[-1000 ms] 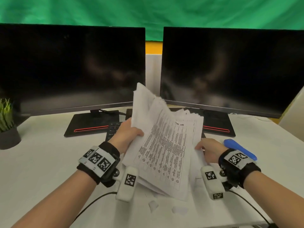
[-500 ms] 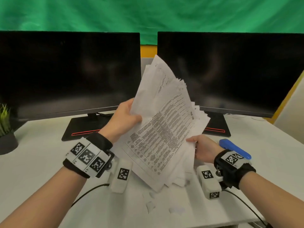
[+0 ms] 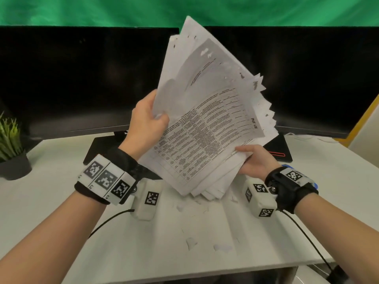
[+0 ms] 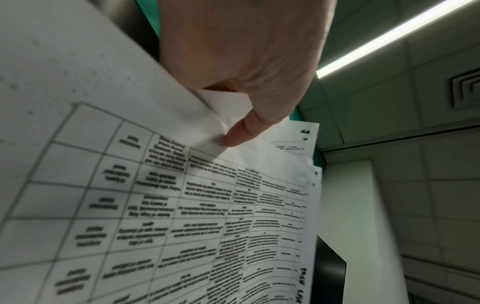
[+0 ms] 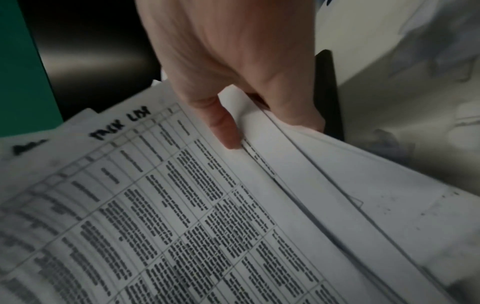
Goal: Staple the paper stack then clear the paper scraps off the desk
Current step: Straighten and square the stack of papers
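A thick, uneven paper stack (image 3: 207, 128) with a printed table on top is held tilted in the air in front of the monitors. My left hand (image 3: 146, 124) grips its left edge, thumb on the top sheet (image 4: 233, 135). My right hand (image 3: 254, 160) grips the lower right edge, thumb on top (image 5: 226, 131) and fingers beneath. Small white paper scraps (image 3: 190, 241) lie on the white desk (image 3: 51, 201) under and in front of the stack. A blue stapler (image 3: 287, 166) peeks out behind my right wrist, mostly hidden.
Two dark monitors (image 3: 82, 78) stand at the back, their bases (image 3: 276, 149) on the desk. A potted plant (image 3: 12, 152) sits at the far left. Cables run from both wrist devices toward the front desk edge (image 3: 205, 271).
Both hands have lifted the paper stack higher off the desk and tilted it more upright. The keyboard is now hidden behind it.
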`<state>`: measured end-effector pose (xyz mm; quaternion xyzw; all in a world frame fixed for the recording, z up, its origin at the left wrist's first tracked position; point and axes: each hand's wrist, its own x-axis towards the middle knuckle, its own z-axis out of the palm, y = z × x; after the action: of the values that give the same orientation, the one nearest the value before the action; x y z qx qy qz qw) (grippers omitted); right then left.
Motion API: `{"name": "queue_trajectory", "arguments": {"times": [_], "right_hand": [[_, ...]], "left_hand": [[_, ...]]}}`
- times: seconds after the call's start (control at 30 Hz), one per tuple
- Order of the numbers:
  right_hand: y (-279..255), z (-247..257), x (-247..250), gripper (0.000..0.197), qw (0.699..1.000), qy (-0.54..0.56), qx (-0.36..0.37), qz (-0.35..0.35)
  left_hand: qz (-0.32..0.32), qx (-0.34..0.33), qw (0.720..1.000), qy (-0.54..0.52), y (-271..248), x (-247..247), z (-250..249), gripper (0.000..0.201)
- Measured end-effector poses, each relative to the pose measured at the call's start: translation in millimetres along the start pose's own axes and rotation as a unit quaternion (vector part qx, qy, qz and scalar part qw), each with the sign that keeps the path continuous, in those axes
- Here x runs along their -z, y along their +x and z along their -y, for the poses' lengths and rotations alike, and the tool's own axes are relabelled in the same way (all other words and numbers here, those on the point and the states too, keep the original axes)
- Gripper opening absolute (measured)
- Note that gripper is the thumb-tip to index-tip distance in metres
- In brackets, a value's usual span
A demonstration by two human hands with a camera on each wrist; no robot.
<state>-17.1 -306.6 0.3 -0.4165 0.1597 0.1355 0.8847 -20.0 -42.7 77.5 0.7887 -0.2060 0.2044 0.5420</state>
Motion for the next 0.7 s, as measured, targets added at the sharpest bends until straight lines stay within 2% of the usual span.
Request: {"name": "queue_trajectory", "arguments": {"times": [0.1, 0.27, 0.37, 0.5, 0.6, 0.7], "right_hand": [[3.1, 3.3, -3.1, 0.059, 0.998, 0.031, 0.027, 0.043], [0.8, 14.8, -17.5, 0.044, 0.984, 0.014, 0.103, 0.147], [-0.4, 22.6, -26.4, 0.048, 0.979, -0.031, 0.137, 0.150], [-4.8, 25.7, -32.6, 0.050, 0.958, -0.106, 0.198, 0.180], [-6.4, 28.0, -32.8, 0.054, 0.948, -0.112, 0.213, 0.208], [-7.5, 29.6, -33.8, 0.048, 0.942, -0.112, 0.211, 0.234]], "left_hand": [[-0.026, -0.014, 0.999, -0.042, 2.7, 5.1, 0.7, 0.045], [-0.055, -0.010, 0.994, -0.093, 3.0, 11.2, 8.6, 0.042], [-0.065, -0.008, 0.991, -0.118, 0.4, 9.9, 11.6, 0.041], [-0.085, 0.042, 0.982, -0.161, -3.6, 10.3, 24.1, 0.037], [-0.064, 0.087, 0.971, -0.215, -7.6, 13.4, 35.1, 0.032], [-0.047, 0.103, 0.962, -0.250, -11.8, 14.3, 39.5, 0.024]]}}
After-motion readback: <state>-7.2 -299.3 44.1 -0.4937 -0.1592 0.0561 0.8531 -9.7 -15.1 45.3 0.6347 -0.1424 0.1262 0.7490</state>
